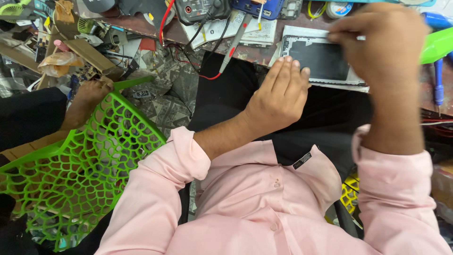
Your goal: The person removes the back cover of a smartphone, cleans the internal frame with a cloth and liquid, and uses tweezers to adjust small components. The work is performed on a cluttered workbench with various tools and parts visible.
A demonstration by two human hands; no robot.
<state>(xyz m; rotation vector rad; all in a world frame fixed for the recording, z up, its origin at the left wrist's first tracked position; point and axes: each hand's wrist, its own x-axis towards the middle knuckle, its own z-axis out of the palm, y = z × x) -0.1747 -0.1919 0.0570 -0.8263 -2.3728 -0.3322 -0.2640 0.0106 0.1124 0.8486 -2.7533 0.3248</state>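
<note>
The opened tablet (321, 59) on the bench has a pale metal-looking frame and a dark, matt inner surface. The workbench (257, 54) under it looks like worn brown wood, dull and scratched. The chair (80, 165) is bright green plastic with a smooth, slightly glossy lattice. The person's shirt (255, 208) is soft pink cloth, matt, with small plastic buttons. The probe lead (163, 23) has shiny red plastic insulation. The cardboard scraps (89, 54) look rough and matt.

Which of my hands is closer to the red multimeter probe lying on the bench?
Left. Your left hand rests at the opened device's near-left corner, a short way right of the red probe. Your right hand works over the device's far-right side, farther from it.
</note>
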